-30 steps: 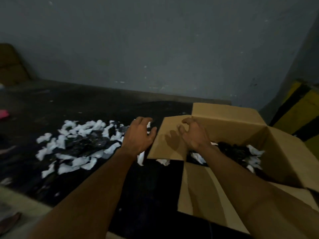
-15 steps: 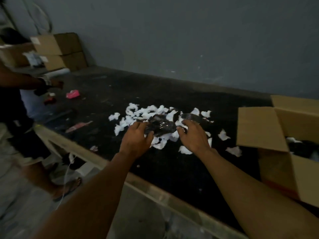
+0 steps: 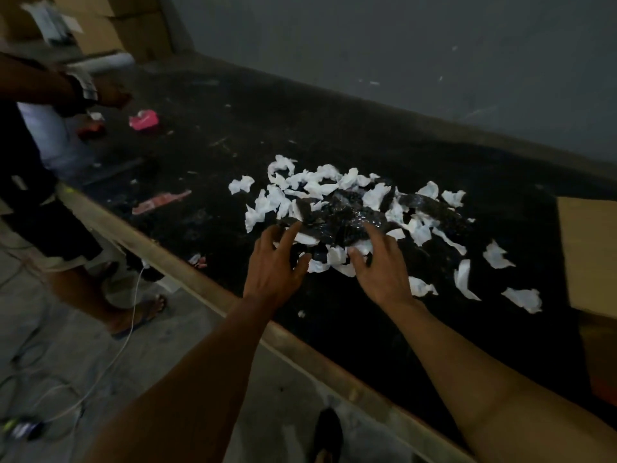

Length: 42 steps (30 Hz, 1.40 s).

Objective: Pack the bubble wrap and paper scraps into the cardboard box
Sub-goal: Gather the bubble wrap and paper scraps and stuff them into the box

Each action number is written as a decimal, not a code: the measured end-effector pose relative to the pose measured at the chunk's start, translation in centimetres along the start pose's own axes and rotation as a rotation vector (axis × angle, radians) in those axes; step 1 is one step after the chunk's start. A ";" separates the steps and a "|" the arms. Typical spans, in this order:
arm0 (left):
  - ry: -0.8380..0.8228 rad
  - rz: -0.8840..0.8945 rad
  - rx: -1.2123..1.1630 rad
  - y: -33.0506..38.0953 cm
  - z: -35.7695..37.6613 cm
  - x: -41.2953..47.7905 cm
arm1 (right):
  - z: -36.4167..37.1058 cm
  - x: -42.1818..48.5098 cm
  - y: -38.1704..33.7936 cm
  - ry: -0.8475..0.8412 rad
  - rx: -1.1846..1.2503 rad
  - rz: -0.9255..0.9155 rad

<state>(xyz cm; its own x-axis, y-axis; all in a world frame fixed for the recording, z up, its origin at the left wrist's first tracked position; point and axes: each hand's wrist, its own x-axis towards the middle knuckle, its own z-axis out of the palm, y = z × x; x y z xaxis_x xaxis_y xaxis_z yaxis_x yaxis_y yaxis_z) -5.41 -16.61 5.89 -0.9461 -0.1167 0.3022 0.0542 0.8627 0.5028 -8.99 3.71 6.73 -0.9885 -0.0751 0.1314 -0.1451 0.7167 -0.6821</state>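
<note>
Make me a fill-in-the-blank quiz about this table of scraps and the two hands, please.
1. The paper scraps around the bubble wrap are ____ in colour.
2. In this view the box sits to the ____ of the scraps.
3. The left hand and right hand reach at the pile with spread fingers, holding ____.
4. The crumpled thing far across the table is ____.

Missing words: white; right; nothing; pink.

I'm in a packing room or warehouse — stacked boxes against a bare grey wall, a long black worktop strewn with paper scraps, concrete floor.
</note>
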 end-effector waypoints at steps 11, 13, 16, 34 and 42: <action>-0.077 0.154 -0.110 -3.5 5.6 8.7 | 4.9 9.2 2.9 -0.106 -0.110 -0.077; -0.134 0.131 -0.171 -4.1 6.7 10.1 | 6.0 10.2 3.5 -0.126 -0.094 -0.108; -0.251 0.110 -0.185 -5.4 8.1 11.6 | 7.4 11.3 4.2 -0.187 -0.064 -0.030; -0.256 0.218 -0.157 -9.9 12.6 14.1 | 12.0 11.7 7.2 0.189 0.190 0.266; -0.184 0.364 0.111 -10.1 13.1 13.7 | 11.7 11.6 6.8 0.168 0.111 0.277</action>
<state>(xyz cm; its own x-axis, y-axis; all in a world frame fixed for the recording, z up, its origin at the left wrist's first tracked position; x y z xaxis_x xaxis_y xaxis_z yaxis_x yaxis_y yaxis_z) -23.12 -20.45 -5.65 -0.9131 0.2867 0.2898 0.3704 0.8804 0.2962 -21.98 -0.40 -4.83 -0.9714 0.2339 0.0402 0.1153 0.6130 -0.7816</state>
